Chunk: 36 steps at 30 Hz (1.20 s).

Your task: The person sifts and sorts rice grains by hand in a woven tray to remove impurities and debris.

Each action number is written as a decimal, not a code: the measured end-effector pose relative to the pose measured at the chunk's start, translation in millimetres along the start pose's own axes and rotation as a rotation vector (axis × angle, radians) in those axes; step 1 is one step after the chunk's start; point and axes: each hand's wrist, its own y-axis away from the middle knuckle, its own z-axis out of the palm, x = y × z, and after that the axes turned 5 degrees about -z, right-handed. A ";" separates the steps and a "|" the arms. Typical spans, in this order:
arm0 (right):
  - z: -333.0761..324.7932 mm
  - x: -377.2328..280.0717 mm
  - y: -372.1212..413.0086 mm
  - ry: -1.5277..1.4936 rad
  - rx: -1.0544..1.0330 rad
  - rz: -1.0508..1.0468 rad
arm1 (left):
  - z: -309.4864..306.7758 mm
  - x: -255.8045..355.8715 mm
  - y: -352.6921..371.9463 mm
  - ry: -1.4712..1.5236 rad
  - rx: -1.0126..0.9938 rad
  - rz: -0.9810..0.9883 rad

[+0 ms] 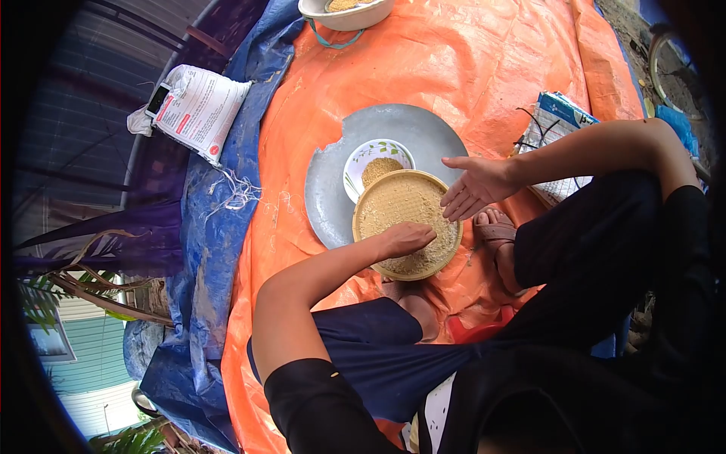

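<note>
A round tan sieve or shallow woven basket [389,198] holds pale, grain-like bits, thickest toward its near side. My left hand [408,239] is over the basket with its fingers curled closed; what they hold, if anything, is hidden. Above the basket's right rim, my right hand [478,185] is open, fingers stretched out and palm showing. Partly covered by the basket, a white plate with a green leaf pattern [355,170] carries a heap of golden grain [380,168]. Both rest on a large grey metal tray [435,136] with a broken edge.
An orange tarp [499,68] covers the ground, with a blue tarp [193,303] along the left. A white printed sack [204,110] lies upper left. A basin [363,17] with grain stands at the top. Another printed bag [556,129] is beside my right forearm.
</note>
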 end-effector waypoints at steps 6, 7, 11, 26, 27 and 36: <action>-2.2 2.0 -0.5 -0.002 -0.008 -0.002 | -6.8 4.1 2.1 -0.019 -0.078 -0.046; -2.6 2.1 -0.8 -0.001 -0.010 -0.002 | -7.0 4.3 2.6 -0.028 -0.067 -0.040; -1.6 1.8 0.0 0.002 -0.009 -0.007 | -12.6 6.7 3.4 -0.068 -0.056 -0.036; -0.8 2.3 -9.5 -0.025 -0.031 0.041 | -147.4 22.3 7.3 -0.169 0.461 -0.006; -1.1 2.7 -11.1 -0.028 -0.035 0.040 | -158.5 35.2 12.4 -0.073 0.400 -0.170; 2.9 0.9 -17.0 -0.019 -0.031 0.037 | -200.8 66.1 2.9 0.226 0.206 -0.367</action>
